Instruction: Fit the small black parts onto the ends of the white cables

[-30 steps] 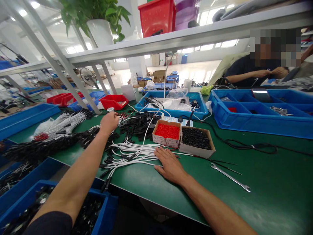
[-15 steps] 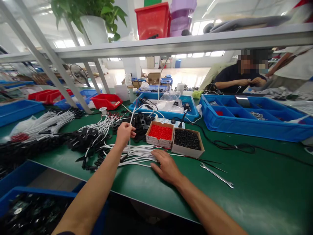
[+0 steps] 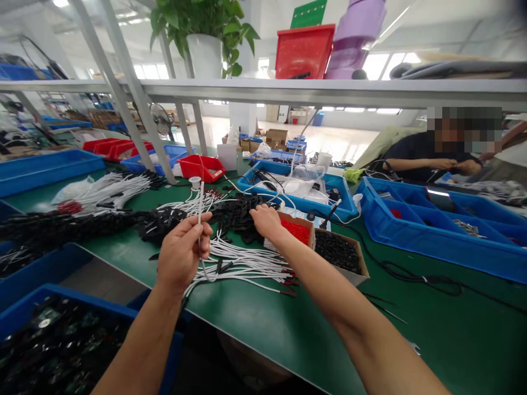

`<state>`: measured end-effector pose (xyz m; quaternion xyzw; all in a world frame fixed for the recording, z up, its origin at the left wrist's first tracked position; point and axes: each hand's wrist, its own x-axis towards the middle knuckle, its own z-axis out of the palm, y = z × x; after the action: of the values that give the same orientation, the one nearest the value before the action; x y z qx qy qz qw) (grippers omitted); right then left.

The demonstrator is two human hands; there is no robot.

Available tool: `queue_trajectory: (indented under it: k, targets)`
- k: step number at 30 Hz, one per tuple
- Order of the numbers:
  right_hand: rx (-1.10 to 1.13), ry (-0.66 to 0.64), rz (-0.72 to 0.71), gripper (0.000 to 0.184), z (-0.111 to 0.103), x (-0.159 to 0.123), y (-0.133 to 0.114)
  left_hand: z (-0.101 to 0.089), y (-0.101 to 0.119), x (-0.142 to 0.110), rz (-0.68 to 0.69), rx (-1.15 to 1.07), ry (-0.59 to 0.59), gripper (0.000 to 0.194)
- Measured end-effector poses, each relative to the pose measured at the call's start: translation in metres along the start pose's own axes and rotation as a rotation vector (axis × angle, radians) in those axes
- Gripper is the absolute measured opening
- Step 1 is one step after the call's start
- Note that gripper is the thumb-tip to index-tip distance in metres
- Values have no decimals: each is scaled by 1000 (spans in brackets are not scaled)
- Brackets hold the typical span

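My left hand [image 3: 183,249] pinches a white cable [image 3: 201,206], which stands upright between thumb and fingers. To its right, my right hand [image 3: 265,219] reaches across to a heap of black plastic parts [image 3: 241,211]. Its fingers are bent down at the heap, and what they grip there, if anything, is hidden. Below both hands lies a bundle of white cables [image 3: 247,260] with red and black wire ends. Under the right forearm sits a box of small red pieces [image 3: 297,231], next to a box of small black pieces [image 3: 336,251].
A blue tray [image 3: 349,206] with bagged parts stands behind the boxes. At right is a divided blue bin [image 3: 436,247], with a person [image 3: 424,153] working beyond it. More white cables [image 3: 119,192] lie at left. A metal shelf [image 3: 329,94] spans the bench.
My right hand has left the cable bundle and moved forward to the black parts. My left hand has come nearer with its white cable. The view has turned left.
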<state>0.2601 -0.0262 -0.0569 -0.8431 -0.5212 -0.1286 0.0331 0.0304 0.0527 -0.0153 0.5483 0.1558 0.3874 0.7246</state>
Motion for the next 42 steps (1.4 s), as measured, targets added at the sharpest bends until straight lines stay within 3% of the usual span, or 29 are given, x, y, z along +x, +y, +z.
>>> queue_trajectory:
  k: [4, 8, 15, 18, 21, 24, 27, 33, 42]
  targets:
    - [-38, -41, -14, 32, 14, 27, -2, -19, 10, -16, 63, 30, 44, 42]
    - [-56, -67, -5, 30, 19, 32, 0, -32, 14, -17, 87, 55, 79, 35]
    - [24, -33, 56, 19, 14, 23, 3, -20, 5, -8, 100, 81, 47, 33]
    - [100, 39, 106, 16, 1, 13, 3, -14, -3, -10, 129, 267, -5, 38]
    - [315, 208, 156, 22, -12, -11, 6, -10, -13, -14, 137, 633, -117, 32]
    - [804, 443, 284, 48, -15, -54, 8, -3, -27, -21, 179, 912, -197, 27]
    - [1054, 502, 449, 41, -10, -104, 5, 10, -44, -33, 232, 1018, -200, 25]
    - [1033, 554, 630, 24, -5, -171, -6, 40, -73, -59, 319, 1108, -314, 24]
    - [1044, 533, 627, 25, -6, -200, 3, 55, -83, -68, 350, 1035, -389, 23]
